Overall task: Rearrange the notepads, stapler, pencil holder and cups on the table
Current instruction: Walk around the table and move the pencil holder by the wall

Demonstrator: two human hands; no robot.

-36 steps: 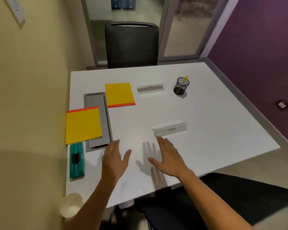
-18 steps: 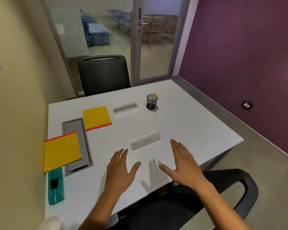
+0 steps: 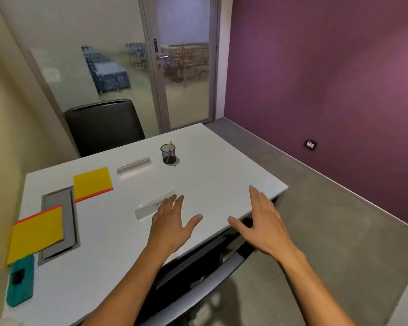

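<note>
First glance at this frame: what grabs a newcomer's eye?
Two open hands, left hand and right hand, spread over the near edge of the white table, holding nothing. Next, two yellow notepads along the table's left side, then the black mesh pencil holder at the far middle, against the purple wall.

On table (image 3: pixel 222 180): two notepads (image 3: pixel 37 234) (image 3: pixel 92 183) flank recessed panel (image 3: pixel 57 222) at frame left, stapler (image 3: pixel 20 280) lower left, pencil holder (image 3: pixel 168 154) upper centre behind nameplates (image 3: pixel 134 166) (image 3: pixel 152 207).

Purple wall (image 3: pixel 327 78), glass door (image 3: pixel 186 78)
</note>
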